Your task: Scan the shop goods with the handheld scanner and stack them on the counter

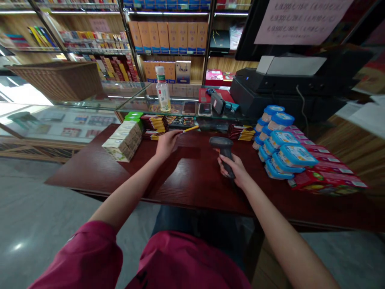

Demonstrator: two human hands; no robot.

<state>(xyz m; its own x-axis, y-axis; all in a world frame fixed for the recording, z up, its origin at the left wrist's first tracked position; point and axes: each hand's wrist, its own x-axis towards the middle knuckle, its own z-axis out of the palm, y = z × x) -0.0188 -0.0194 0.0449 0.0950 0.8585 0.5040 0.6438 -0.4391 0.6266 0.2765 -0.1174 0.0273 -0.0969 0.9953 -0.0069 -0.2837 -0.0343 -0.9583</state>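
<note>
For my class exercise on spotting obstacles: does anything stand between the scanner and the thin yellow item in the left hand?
Nothing visible does. The right hand holds the scanner, the left hand holds the thin yellow item, and only brown counter shows between them. The small stacked packs sit farther back.

Holds a thin, yellow packet (191, 128) in left hand (167, 143), a black pistol-shaped scanner (221, 141) in right hand (237, 169), above red-brown wooden table (192, 176).
</note>
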